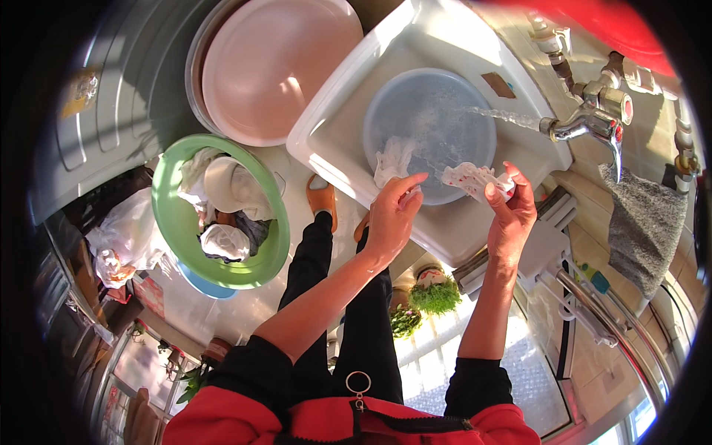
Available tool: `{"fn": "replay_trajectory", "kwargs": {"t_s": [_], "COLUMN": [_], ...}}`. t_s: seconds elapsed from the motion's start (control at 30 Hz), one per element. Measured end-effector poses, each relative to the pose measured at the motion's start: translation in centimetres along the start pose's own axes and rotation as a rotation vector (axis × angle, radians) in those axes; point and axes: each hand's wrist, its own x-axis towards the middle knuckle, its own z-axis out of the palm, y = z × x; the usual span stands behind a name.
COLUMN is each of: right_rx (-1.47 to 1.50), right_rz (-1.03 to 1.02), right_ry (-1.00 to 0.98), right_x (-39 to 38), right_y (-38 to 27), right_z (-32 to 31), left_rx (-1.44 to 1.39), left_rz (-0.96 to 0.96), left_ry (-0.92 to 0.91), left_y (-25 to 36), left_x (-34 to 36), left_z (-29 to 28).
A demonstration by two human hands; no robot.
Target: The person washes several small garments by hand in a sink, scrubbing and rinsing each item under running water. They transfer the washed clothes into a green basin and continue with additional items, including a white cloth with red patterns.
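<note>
Both of my hands are over the sink, at the near rim of a pale blue basin [378, 111] with water in it. My left hand [391, 221] is closed, with a bit of white between its fingertips. Just beyond them a thin white cloth [394, 159] trails into the water. A small white cloth with red marks [472, 179] is pinched between thumb and fingers of my right hand [510, 215]. Whether the two white pieces join, I cannot tell. From the chrome tap [593, 122] at the right, water streams into the basin.
The basin stands in a white sink [326, 122]. Left of it, a green tub [278, 252] holds several garments and a white cup-like vessel. Pink basins [278, 67] are stacked behind. A grey cloth [645, 230] hangs at the right; potted plants [434, 297] stand below my arms.
</note>
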Motion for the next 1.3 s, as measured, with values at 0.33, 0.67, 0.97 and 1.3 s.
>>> {"fn": "replay_trajectory", "kwargs": {"t_s": [0.33, 0.67, 0.97, 1.3], "right_rx": [0.265, 0.144, 0.078, 0.036], "right_rz": [0.088, 0.086, -0.231, 0.5], "right_ry": [-0.143, 0.484, 0.342, 0.205], "right_x": [-1.9, -0.8, 0.5, 2.5], "right_y": [-1.4, 2.6, 3.9, 7.8], "right_z": [-0.7, -5.0, -6.5, -2.7], "left_rx": [0.076, -0.479, -0.374, 0.141], "left_rz": [0.212, 0.114, 0.169, 0.287], "left_ry": [-0.073, 0.104, 0.204, -0.155], "left_y": [-1.9, 1.8, 5.7, -0.4], "left_x": [4.5, 1.7, 1.3, 3.3], "left_z": [2.4, -1.3, -2.0, 5.5]}}
